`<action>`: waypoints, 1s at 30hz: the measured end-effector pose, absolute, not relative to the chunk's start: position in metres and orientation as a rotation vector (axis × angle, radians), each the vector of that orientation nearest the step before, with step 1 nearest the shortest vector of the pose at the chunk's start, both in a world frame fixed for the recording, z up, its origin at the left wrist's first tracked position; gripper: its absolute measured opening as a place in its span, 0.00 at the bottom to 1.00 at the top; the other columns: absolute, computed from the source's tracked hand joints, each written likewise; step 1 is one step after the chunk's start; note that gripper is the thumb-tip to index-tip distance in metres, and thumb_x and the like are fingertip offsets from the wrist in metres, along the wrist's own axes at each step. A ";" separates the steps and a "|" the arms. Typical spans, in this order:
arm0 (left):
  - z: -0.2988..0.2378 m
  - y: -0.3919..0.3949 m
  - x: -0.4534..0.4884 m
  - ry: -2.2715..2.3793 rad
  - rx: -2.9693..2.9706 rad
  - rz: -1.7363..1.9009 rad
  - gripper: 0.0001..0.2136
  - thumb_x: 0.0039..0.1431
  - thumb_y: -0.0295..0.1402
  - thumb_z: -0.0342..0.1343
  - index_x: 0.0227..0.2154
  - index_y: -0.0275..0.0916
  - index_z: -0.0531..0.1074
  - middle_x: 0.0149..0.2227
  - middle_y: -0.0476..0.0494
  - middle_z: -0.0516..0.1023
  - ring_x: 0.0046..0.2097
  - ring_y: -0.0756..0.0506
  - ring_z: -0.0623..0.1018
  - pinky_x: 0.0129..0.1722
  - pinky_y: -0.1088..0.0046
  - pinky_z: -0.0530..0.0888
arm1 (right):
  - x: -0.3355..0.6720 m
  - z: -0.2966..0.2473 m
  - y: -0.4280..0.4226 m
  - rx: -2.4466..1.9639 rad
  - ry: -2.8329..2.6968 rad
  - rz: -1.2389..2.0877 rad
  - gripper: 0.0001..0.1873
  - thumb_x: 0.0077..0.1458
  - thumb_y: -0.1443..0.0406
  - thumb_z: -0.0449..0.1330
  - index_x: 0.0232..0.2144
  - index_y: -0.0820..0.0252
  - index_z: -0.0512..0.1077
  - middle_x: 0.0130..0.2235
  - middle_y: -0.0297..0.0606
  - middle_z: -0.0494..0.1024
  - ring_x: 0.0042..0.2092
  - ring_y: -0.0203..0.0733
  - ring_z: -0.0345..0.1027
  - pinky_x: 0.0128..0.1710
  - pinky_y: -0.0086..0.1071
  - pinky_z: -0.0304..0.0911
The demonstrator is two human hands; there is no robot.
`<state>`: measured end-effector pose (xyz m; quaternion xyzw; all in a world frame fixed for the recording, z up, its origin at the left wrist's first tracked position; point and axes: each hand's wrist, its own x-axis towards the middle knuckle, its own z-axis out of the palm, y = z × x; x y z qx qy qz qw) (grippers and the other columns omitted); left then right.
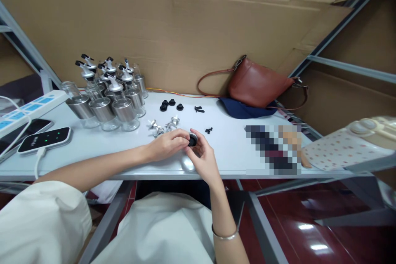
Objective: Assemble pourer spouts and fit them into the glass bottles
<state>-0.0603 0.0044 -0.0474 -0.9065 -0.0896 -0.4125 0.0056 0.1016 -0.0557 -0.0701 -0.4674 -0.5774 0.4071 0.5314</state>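
Note:
Both my hands meet over the front middle of the white table (pixel 232 148). My left hand (pixel 167 144) and my right hand (pixel 202 159) pinch a small round cap (pixel 192 139) with a black centre and a silver rim between their fingertips. Just behind them lie loose silver pourer spouts (pixel 162 126). Further back sit black rubber stoppers (pixel 169 104) and small black pieces (pixel 208 130). At the back left stands a cluster of glass bottles with metal sleeves (pixel 107 99), several topped with pourers.
A brown leather bag (pixel 258 84) lies on dark blue cloth at the back right. A power bank (pixel 45 139), a phone and a power strip (pixel 27 109) sit at the left. A dotted box (pixel 343 148) is at the right. Cardboard walls the back.

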 end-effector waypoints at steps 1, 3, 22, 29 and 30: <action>-0.047 0.004 -0.060 -0.286 -2.827 -1.288 0.06 0.66 0.28 0.45 0.36 0.37 0.66 0.37 0.43 0.73 0.38 0.50 0.74 0.37 0.76 0.74 | 0.102 -0.070 -0.056 -1.095 -1.376 0.980 0.29 0.52 0.60 0.59 0.56 0.60 0.63 0.34 0.38 0.74 0.36 0.41 0.70 0.43 0.38 0.67; -0.046 0.003 -0.060 -0.291 -2.808 -1.285 0.05 0.65 0.28 0.45 0.36 0.38 0.66 0.37 0.42 0.73 0.39 0.49 0.74 0.38 0.74 0.74 | 0.103 -0.072 -0.056 -1.072 -1.369 0.994 0.29 0.54 0.60 0.58 0.57 0.60 0.62 0.33 0.37 0.73 0.36 0.41 0.70 0.43 0.39 0.67; -0.053 0.012 -0.063 -0.254 -2.897 -1.266 0.10 0.64 0.30 0.48 0.48 0.42 0.61 0.48 0.39 0.64 0.49 0.45 0.72 0.46 0.65 0.76 | 0.103 -0.074 -0.059 -0.980 -1.449 0.975 0.19 0.59 0.61 0.53 0.53 0.56 0.63 0.31 0.33 0.69 0.28 0.36 0.62 0.35 0.34 0.63; -0.053 0.012 -0.063 -0.236 -2.852 -1.290 0.13 0.64 0.26 0.48 0.50 0.45 0.61 0.48 0.40 0.65 0.51 0.46 0.72 0.45 0.67 0.76 | 0.103 -0.071 -0.059 -0.961 -1.444 0.968 0.19 0.59 0.61 0.54 0.52 0.56 0.63 0.26 0.30 0.68 0.27 0.36 0.62 0.35 0.34 0.63; -0.053 0.012 -0.063 -0.242 -2.849 -1.289 0.14 0.64 0.26 0.48 0.50 0.45 0.61 0.48 0.40 0.66 0.50 0.47 0.73 0.45 0.68 0.76 | 0.103 -0.071 -0.059 -0.969 -1.438 0.967 0.19 0.59 0.61 0.54 0.52 0.56 0.63 0.26 0.30 0.68 0.27 0.36 0.62 0.34 0.34 0.63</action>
